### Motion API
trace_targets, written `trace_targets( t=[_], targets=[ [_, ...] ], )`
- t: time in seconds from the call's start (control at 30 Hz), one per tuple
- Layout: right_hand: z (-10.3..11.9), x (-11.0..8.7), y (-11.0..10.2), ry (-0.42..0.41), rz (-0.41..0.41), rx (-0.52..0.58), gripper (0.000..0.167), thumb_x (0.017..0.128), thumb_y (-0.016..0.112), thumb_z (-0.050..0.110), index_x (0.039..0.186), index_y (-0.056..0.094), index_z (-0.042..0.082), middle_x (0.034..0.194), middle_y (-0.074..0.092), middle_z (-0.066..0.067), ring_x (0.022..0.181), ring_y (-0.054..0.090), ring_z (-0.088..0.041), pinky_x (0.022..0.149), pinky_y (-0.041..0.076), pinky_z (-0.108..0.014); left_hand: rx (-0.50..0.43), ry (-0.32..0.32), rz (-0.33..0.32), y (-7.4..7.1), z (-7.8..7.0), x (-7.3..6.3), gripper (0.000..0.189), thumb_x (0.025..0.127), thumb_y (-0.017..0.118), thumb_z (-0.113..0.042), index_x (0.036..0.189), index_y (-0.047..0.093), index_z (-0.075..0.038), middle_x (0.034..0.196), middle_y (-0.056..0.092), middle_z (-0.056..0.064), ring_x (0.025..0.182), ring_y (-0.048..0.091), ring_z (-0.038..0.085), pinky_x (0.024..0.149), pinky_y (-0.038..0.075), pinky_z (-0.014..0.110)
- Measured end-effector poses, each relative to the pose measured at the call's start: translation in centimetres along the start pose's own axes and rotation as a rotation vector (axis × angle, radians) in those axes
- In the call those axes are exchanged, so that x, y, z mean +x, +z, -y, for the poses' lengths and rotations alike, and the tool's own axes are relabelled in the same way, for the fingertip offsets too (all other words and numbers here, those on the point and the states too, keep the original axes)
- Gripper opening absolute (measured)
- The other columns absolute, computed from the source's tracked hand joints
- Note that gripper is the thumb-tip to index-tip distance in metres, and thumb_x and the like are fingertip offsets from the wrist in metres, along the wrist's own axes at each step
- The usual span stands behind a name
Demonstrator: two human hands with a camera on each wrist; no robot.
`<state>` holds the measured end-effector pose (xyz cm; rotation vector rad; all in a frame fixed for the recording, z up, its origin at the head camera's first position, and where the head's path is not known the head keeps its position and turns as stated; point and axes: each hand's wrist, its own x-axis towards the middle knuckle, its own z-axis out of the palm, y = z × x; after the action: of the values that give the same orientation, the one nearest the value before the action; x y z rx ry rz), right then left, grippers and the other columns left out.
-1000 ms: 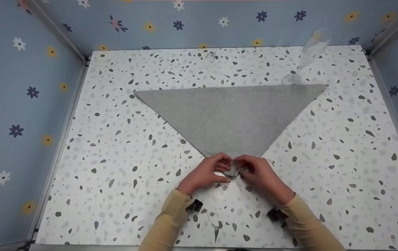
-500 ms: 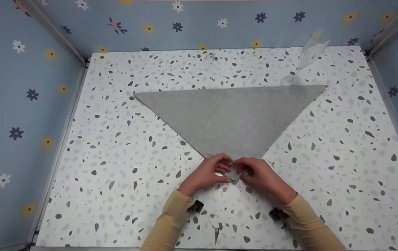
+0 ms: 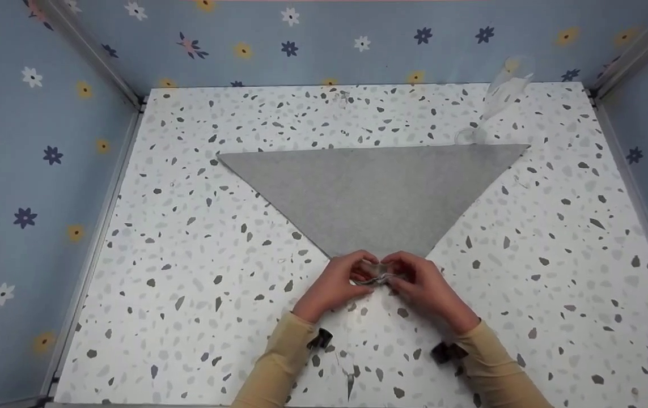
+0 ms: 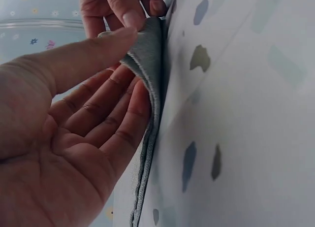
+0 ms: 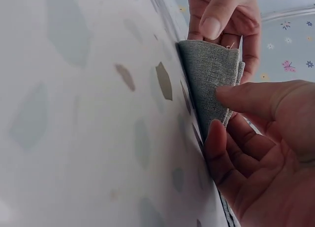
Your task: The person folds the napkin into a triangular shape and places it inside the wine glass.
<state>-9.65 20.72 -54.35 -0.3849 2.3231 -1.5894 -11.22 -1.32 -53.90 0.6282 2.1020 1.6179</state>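
A grey cloth (image 3: 375, 198), folded into a triangle, lies with its long edge away from me and its point towards me. Both hands work at that near corner. My left hand (image 3: 335, 286) holds the corner's left side; in the left wrist view its thumb is on the bent-up layers (image 4: 150, 52) and its fingers lie behind them. My right hand (image 3: 427, 286) pinches the corner's right side, with the thumb on the outer face of the raised flap (image 5: 209, 69) in the right wrist view. The inside of the fold is partly hidden by the fingers.
Behind the cloth at the back right is a clear see-through object (image 3: 502, 96), its shape hard to make out. Blue flower-printed panels (image 3: 324, 45) enclose the speckled white table (image 3: 187, 317) at the back and sides.
The cloth's near tip, which pointed towards me between the hands, is now drawn up and back. Both hands stay in nearly the same place, and the head view shifts slightly.
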Motion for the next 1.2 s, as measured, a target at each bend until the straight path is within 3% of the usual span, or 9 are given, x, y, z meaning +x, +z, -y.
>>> trace_targets(
  t=[0.2,0.33,0.47,0.67,0.87,1.2],
  targets=[
    [2.1,-0.3,0.0,0.043,0.001,0.081,0.03,0.088,0.061,-0.008,0.118,0.058,-0.005,0.096,0.065,-0.018,0.078,0.065,-0.039,0.065,0.055,-0.042,0.035,-0.008,-0.069,0.2,0.2,-0.1,0.034,0.082,0.074,-0.002,0.114,0.062,-0.006,0.093,0.071,0.003,0.087,0.066,0.011,0.081,0.052,0.029],
    [3.0,-0.6,-0.1,0.045,-0.022,0.1,0.029,0.088,0.061,-0.009,0.117,0.058,-0.004,0.097,0.065,-0.018,0.08,0.064,-0.04,0.066,0.056,-0.039,0.04,-0.026,-0.092,0.2,0.1,0.1,0.031,0.082,0.074,-0.003,0.111,0.063,-0.006,0.09,0.071,0.0,0.084,0.066,0.008,0.078,0.052,0.026],
    [3.1,-0.8,0.0,0.028,-0.056,0.124,0.019,0.087,0.062,-0.01,0.106,0.057,-0.008,0.095,0.064,-0.021,0.08,0.063,-0.039,0.065,0.055,-0.032,0.049,-0.041,-0.106,0.2,0.0,0.2,0.032,0.082,0.074,-0.004,0.112,0.063,-0.006,0.088,0.071,-0.001,0.081,0.066,0.007,0.075,0.052,0.025],
    [3.1,-0.8,0.0,-0.011,-0.083,0.112,0.006,0.087,0.06,-0.013,0.085,0.056,-0.008,0.093,0.064,-0.023,0.078,0.059,-0.025,0.065,0.048,-0.023,0.058,-0.052,-0.144,0.3,0.2,0.6,0.034,0.083,0.073,-0.003,0.115,0.061,-0.004,0.086,0.071,0.001,0.079,0.066,0.009,0.073,0.052,0.026],
    [2.9,-0.9,0.0,-0.047,-0.081,0.087,0.007,0.089,0.061,-0.009,0.092,0.066,-0.008,0.096,0.066,-0.02,0.087,0.062,-0.027,0.075,0.049,-0.025,0.051,-0.061,-0.176,0.4,0.3,0.7,0.033,0.084,0.073,-0.003,0.115,0.061,-0.004,0.087,0.07,0.003,0.079,0.066,0.01,0.072,0.053,0.025],
    [2.8,-0.7,-0.1,0.018,-0.065,0.086,0.015,0.089,0.062,-0.007,0.102,0.068,-0.006,0.099,0.066,-0.019,0.085,0.062,-0.032,0.07,0.05,-0.023,0.002,-0.075,-0.17,0.3,0.4,0.8,0.038,0.084,0.073,-0.003,0.119,0.057,-0.002,0.097,0.068,0.006,0.082,0.066,0.013,0.073,0.054,0.026]
  ],
)
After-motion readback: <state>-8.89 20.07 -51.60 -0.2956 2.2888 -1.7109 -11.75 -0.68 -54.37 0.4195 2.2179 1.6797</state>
